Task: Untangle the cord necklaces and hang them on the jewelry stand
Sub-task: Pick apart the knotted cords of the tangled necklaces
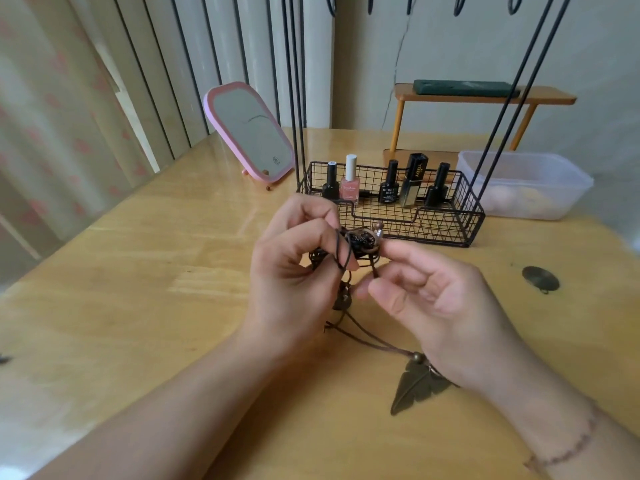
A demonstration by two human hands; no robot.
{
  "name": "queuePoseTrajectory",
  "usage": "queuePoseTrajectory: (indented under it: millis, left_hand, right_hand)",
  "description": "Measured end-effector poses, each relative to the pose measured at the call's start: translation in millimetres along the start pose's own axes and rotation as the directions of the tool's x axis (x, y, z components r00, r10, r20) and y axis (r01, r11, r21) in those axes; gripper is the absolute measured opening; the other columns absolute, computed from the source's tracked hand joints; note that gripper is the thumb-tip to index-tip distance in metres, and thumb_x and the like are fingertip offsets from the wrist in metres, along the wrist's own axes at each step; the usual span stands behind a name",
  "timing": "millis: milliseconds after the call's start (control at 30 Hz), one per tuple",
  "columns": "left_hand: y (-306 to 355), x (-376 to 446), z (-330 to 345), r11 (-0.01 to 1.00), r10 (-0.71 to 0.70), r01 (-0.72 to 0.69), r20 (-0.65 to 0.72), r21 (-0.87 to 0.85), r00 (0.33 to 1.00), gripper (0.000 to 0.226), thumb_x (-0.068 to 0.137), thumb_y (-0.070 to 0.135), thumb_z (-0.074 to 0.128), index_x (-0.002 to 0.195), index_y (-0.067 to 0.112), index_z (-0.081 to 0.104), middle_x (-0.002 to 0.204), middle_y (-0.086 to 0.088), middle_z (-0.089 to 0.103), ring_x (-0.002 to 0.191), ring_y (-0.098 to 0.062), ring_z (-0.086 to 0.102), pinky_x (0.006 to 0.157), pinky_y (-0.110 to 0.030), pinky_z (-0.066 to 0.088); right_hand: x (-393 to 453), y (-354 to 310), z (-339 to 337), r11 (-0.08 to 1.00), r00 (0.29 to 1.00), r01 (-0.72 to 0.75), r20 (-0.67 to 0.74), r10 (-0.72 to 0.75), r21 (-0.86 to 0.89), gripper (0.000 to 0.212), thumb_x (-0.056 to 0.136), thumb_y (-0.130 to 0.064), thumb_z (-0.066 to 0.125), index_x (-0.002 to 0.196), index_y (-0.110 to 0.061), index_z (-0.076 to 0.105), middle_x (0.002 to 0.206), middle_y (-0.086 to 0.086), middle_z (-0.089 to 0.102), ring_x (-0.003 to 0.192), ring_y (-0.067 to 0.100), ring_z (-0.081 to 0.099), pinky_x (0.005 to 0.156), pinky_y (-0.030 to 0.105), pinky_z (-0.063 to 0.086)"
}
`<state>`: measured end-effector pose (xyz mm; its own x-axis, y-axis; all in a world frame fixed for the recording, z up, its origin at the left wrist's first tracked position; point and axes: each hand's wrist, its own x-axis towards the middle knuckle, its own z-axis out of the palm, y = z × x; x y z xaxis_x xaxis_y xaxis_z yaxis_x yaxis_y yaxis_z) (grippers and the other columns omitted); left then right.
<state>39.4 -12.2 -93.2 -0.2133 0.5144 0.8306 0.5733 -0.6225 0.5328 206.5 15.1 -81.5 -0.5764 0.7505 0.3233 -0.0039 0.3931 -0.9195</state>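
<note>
A tangle of dark brown cord necklaces (360, 245) is held above the wooden table (138, 306), between both hands. My left hand (294, 265) grips the left side of the knot, with cord looped over its fingers. My right hand (436, 299) pinches a cord at the knot's right side. A cord hangs down to a bronze leaf pendant (415, 386) lying on the table, partly under my right wrist. The black wire jewelry stand (415, 220) is just behind the hands; its tall rods rise out of view, with hooks at the top edge.
Several nail polish bottles (349, 183) stand in the stand's basket. A pink mirror (251, 133) leans at the back left. A clear plastic box (526, 183) and a small wooden shelf (485, 95) are at the back right. A dark round pendant (540, 278) lies on the table at right.
</note>
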Motion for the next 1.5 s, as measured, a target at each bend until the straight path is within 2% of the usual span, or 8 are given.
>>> queuePoseTrajectory:
  millis: [167,400,533,667,767,1000,1300,1500]
  left_hand:
    - [1.1,-0.7,0.0,0.998,-0.002,0.005,0.046,-0.066,0.999,0.034,0.072,-0.026,0.065,0.061,0.005,0.059,0.088,-0.01,0.057,0.088,-0.014,0.057,0.077,-0.025,0.043]
    - [2.2,-1.3,-0.9,0.995,-0.033,0.042,0.1,-0.094,0.994,0.024,0.072,-0.022,0.067,0.065,0.001,0.063,0.098,-0.01,0.062,0.098,-0.02,0.06,0.086,-0.034,0.047]
    - [6.8,2.5,-9.6,0.94,-0.02,0.119,0.296,-0.321,0.955,0.012,0.073,0.007,0.06,0.076,0.004,0.072,0.117,-0.018,0.062,0.111,-0.034,0.056,0.097,-0.041,0.042]
    - [6.9,8.2,-14.2,0.778,-0.226,0.299,0.198,-0.552,0.954,0.033,0.081,0.027,0.05,0.057,0.013,0.067,0.095,-0.02,0.072,0.099,-0.036,0.063,0.088,-0.036,0.044]
    - [5.8,8.6,-6.5,0.766,-0.387,0.411,0.156,-0.494,0.909,0.018,0.085,0.023,0.058,0.073,0.019,0.071,0.083,-0.009,0.073,0.081,-0.022,0.065,0.077,-0.03,0.05]
    - [18.2,5.6,-2.5,0.68,-0.301,0.564,0.524,-0.468,0.797,0.011,0.087,0.008,0.063,0.097,0.006,0.061,0.08,0.001,0.07,0.074,-0.011,0.064,0.069,-0.019,0.049]
    - [15.9,6.2,-1.5,0.677,-0.354,0.525,0.398,-0.515,0.846,0.037,0.078,-0.001,0.07,0.098,0.015,0.043,0.08,0.004,0.061,0.069,-0.011,0.059,0.067,-0.022,0.055]
    - [16.2,5.0,-0.4,0.711,-0.325,0.497,0.394,-0.497,0.86,0.029,0.08,0.0,0.069,0.09,0.009,0.043,0.088,-0.007,0.059,0.064,-0.025,0.069,0.065,-0.032,0.058]
  right_hand:
    - [2.6,-0.3,-5.3,0.999,1.0,-0.013,-0.018,0.014,0.031,0.012,0.084,-0.032,0.071,0.085,-0.02,0.072,0.083,-0.001,0.07,0.077,0.009,0.065,0.07,0.019,0.051]
    - [1.8,2.5,-10.1,0.994,0.999,-0.017,0.053,0.012,0.108,0.022,0.094,-0.024,0.052,0.083,-0.014,0.068,0.063,0.001,0.057,0.062,0.017,0.052,0.064,0.023,0.045]
    - [3.2,4.7,-14.7,0.993,0.995,0.022,-0.097,-0.011,0.113,0.024,0.094,-0.026,0.048,0.082,-0.017,0.067,0.06,0.0,0.049,0.063,0.019,0.048,0.065,0.03,0.042]
    - [3.7,2.4,-20.6,0.99,0.991,0.063,-0.122,-0.047,0.129,0.025,0.094,-0.022,0.047,0.081,-0.014,0.067,0.06,-0.001,0.047,0.063,0.02,0.046,0.066,0.033,0.04]
    - [3.9,1.9,-19.7,0.985,0.993,0.091,-0.092,-0.078,0.148,0.024,0.094,-0.02,0.047,0.081,-0.011,0.065,0.064,-0.008,0.049,0.064,0.022,0.045,0.064,0.033,0.039]
    - [2.4,3.8,-16.1,0.987,0.984,0.162,-0.076,-0.161,0.007,0.025,0.094,-0.029,0.049,0.086,-0.013,0.067,0.065,0.011,0.052,0.063,0.025,0.049,0.06,0.035,0.043]
    - [0.2,5.8,-16.8,0.959,0.96,0.189,-0.166,-0.226,-0.21,0.014,0.091,-0.03,0.057,0.086,-0.023,0.067,0.065,-0.007,0.058,0.058,0.007,0.051,0.055,0.016,0.04]
    - [0.8,5.3,-16.7,0.952,0.958,0.207,-0.15,-0.244,-0.226,0.012,0.091,-0.03,0.057,0.087,-0.024,0.066,0.071,-0.004,0.064,0.061,0.011,0.056,0.056,0.027,0.046]
